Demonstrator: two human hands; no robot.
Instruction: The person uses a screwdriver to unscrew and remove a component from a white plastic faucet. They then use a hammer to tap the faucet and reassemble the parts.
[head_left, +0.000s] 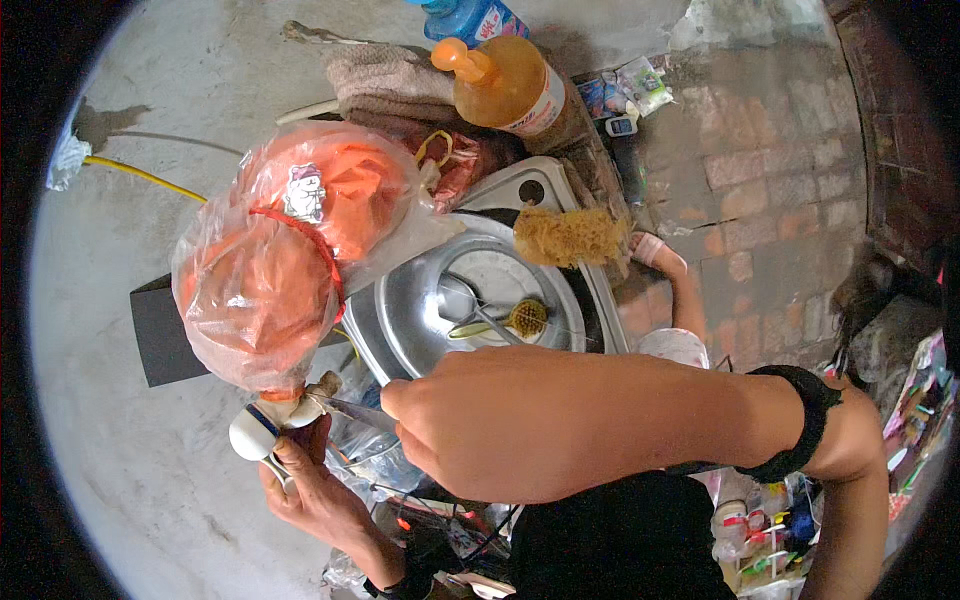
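Note:
My left hand (305,490) holds a white handled object (250,433) with a dark band, just below a bagged orange bundle (262,280). My right hand (510,420) is closed on a thin metal tool (345,408), whose end points at the white object; its exact kind is unclear. Behind my right hand, a steel basin (395,310) contains a ladle (455,298) and a yellowish round mesh item (528,318). A brown sponge-like pad (570,235) lies across the basin's upper right edge.
A blue bottle (460,20), an orange pump bottle (505,95) and folded cloth (385,80) stand or lie behind. Another person's small hand (655,255) reaches beside the pad. Brick paving (760,200) is at right, with clutter (760,530) below. A yellow cable (140,176) runs at left.

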